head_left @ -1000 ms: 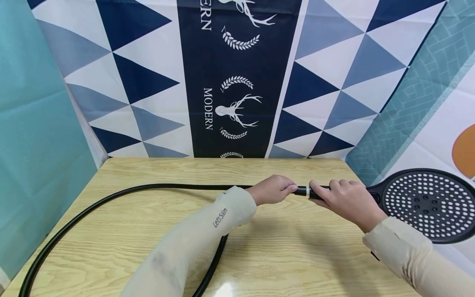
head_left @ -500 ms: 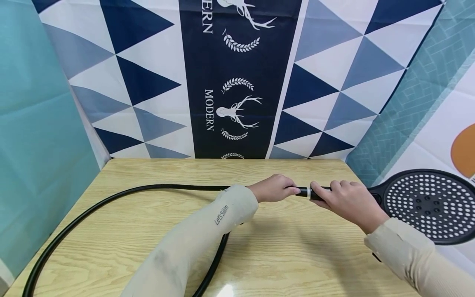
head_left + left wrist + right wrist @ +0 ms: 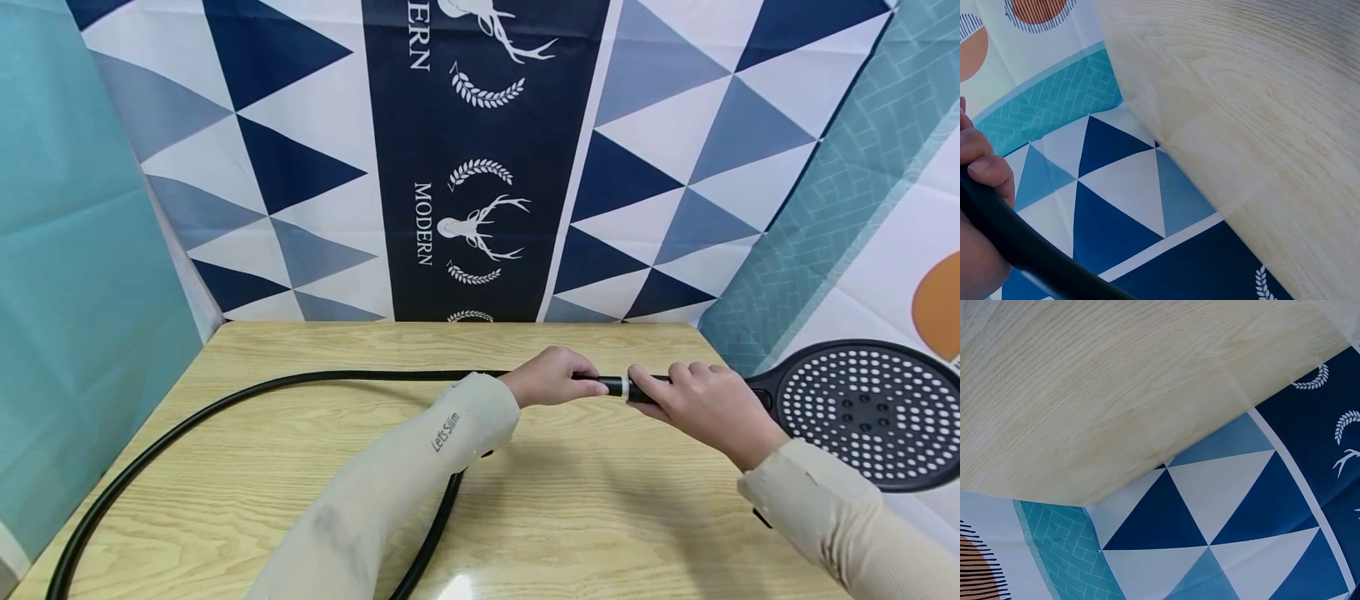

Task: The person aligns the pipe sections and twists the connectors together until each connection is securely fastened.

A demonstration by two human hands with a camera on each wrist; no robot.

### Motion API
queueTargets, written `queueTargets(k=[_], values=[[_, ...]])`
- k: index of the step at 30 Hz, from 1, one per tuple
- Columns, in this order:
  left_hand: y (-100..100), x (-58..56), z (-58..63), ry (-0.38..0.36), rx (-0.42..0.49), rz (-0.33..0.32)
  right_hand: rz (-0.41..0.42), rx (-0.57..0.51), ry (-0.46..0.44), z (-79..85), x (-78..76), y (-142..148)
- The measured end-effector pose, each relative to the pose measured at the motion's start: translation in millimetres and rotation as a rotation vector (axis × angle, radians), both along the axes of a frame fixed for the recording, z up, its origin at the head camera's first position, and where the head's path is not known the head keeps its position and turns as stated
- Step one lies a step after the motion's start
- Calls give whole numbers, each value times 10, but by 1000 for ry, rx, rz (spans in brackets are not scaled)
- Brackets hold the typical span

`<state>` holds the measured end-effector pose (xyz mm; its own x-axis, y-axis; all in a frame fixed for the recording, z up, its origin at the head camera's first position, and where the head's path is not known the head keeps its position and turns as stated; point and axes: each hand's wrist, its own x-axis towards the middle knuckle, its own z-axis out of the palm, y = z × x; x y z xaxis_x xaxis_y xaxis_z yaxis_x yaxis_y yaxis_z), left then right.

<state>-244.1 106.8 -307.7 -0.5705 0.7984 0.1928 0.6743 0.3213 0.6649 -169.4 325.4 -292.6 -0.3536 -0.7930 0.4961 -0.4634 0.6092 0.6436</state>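
A large black shower head [image 3: 866, 415] with a round face full of pale nozzles sticks out past the right side of the table in the head view. My right hand [image 3: 708, 410] grips its handle. Just left of that hand, a white ring [image 3: 624, 388] shows where the handle meets the end of a black hose [image 3: 285, 382]. Thumb and fingers of my left hand [image 3: 553, 377] pinch the hose end close to this joint. In the left wrist view the fingers [image 3: 991, 172] curl round the hose [image 3: 1029, 244]. Neither my right hand nor the shower head appears in the right wrist view.
The hose loops left across the wooden table [image 3: 300, 483], and another stretch comes out from under my left sleeve [image 3: 405, 475] to the front edge. A patterned cloth [image 3: 300, 167] hangs behind the table, with teal cloth [image 3: 82, 250] along the left.
My left hand has shifted very slightly on the hose end, its thumb now lying straighter toward the joint. The right hand and shower head are almost still.
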Motion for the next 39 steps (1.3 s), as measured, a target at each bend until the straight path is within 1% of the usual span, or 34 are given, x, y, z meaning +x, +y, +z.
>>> queueTargets(k=[5,9,12,14,21,24,27,32,36,39], values=[[17,6,-23,31,8,34,-9,0,-3,-14,-7,11],[33,14,-30,89,-8,56,-15,4,2,-14,-15,16],[45,20,-23,119,-26,59,-14,6,-3,-16,-19,26],[47,20,-16,119,-30,51,-17,7,-4,-20,-21,33],[33,5,40,79,-50,11,-16,-3,-16,-26,-29,36],[34,1,59,61,-57,15,-17,1,-14,-17,-38,37],[30,4,69,35,-57,35,-16,6,-2,-7,-47,35],[25,10,102,24,-77,58,-8,2,10,15,-58,33],[29,13,124,-28,-114,49,-4,11,4,15,-55,34],[34,11,144,-41,-134,46,-7,11,7,9,-52,36]])
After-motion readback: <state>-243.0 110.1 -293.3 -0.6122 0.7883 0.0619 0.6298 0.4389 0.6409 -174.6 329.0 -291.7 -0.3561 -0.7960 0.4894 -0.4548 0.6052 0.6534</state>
